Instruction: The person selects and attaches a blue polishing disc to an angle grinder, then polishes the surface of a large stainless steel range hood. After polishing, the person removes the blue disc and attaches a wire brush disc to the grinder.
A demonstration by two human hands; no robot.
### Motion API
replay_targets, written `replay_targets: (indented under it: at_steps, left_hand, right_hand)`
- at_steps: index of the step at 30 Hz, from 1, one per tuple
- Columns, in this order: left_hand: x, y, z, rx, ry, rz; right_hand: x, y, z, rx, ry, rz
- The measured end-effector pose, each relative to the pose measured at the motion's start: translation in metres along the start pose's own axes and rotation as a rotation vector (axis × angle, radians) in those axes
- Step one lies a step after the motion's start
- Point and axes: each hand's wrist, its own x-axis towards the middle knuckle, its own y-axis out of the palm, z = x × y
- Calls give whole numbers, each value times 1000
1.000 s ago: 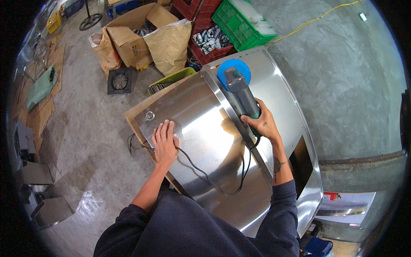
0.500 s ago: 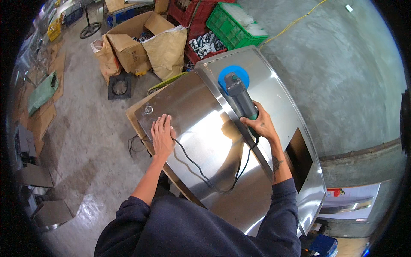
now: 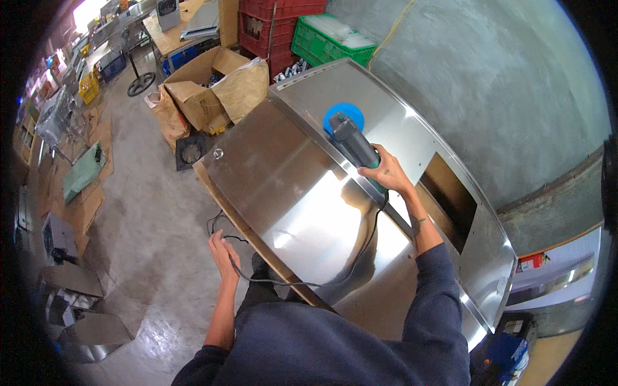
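A dark grey angle grinder or polisher [image 3: 355, 143] with a green rear end and a round blue disc [image 3: 343, 119] rests on a shiny stainless steel sheet-metal body [image 3: 283, 167]. My right hand [image 3: 389, 172] is wrapped round its rear body. From the tool a black power cord [image 3: 351, 267] runs over the metal and past its near-left edge to my left hand [image 3: 223, 257]. That hand is beyond the edge, above the floor, with its fingers curled at the cord. The disc's underside is hidden.
A wooden board edge [image 3: 257, 244] runs under the metal. Its far panel has a rectangular opening [image 3: 449, 199]. Beyond stand a cardboard box [image 3: 193, 103], a brown sack [image 3: 244, 93], and red [image 3: 264, 32] and green crates [image 3: 322, 45]. A grey wall [image 3: 476, 96] rises at right.
My left hand has left the metal surface and moved down toward me, past the edge, with the cord. My right hand still grips the tool, which has barely moved. The view has tilted.
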Motion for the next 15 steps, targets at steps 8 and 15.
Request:
replay_targets:
  at_steps: [8,15]
  left_hand:
    - [-103,-47,-24,-133,-280,45]
    - [-159,-64,-23,-161,-345,29]
  right_hand:
    - [-66,-27,-45,-5,-22,-17]
    - [-120,-47,-70,16,5,-26]
